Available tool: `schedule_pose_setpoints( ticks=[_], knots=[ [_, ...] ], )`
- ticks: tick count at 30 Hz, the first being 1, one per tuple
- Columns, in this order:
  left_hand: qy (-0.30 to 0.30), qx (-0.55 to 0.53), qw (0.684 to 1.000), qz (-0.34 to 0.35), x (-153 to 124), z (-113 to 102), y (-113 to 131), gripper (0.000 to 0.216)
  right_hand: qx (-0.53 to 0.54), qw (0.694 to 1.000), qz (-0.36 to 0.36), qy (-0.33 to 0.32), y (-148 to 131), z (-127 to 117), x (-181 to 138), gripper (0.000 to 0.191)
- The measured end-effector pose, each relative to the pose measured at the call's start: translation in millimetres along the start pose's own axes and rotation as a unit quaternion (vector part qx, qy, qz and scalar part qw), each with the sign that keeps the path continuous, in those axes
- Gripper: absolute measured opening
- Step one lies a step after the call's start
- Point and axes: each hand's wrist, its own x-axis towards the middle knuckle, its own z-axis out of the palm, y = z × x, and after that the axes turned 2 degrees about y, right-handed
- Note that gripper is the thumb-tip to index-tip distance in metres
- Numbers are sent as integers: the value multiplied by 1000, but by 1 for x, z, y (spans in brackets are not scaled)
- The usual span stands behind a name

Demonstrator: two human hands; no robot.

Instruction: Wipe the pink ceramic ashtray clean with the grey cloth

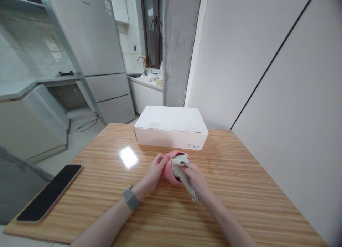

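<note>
A round pink container is tilted on its side over the wooden table, its dark opening turned toward the right. My left hand, with a grey watch band on the wrist, grips its left side, thumb on top. In my right hand is a pale grey cloth. The cloth is bunched at the container's opening and partly inside it, with a loose end hanging below my fingers. My right fingertips are hidden by the cloth. Whether the container touches the tabletop I cannot tell.
Just beyond my hands, a closed white cardboard box lies on the table. A black phone-like slab rests at the left edge. A white wall borders the right side. Farther back stand a fridge and a sink counter.
</note>
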Motion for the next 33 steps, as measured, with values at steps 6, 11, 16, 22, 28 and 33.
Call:
schedule_pose_setpoints(
  ticks=[6, 11, 16, 22, 28, 33],
  knots=[
    [-13, -32, 999, -8, -4, 4, -7, 39, 4, 999, -31, 35, 2, 1, -1, 29],
    [-50, -40, 998, -20, -7, 8, 3, 38, -52, 994, -91, 19, 4, 4, -8, 29],
    [-36, 83, 995, 31, -9, 9, 18, 43, -37, 997, -56, 23, 11, 6, -8, 31],
    [-51, 63, 995, -60, -6, -2, 17, 51, -114, 988, -90, -43, -4, -5, -6, 24],
    [-96, -42, 984, -146, -6, -2, 17, 54, -215, 959, -123, -139, -21, -10, -11, 22],
    [-141, -63, 976, -151, -8, 1, 19, 51, -212, 960, -108, -149, -20, -10, -11, 22]
  ],
)
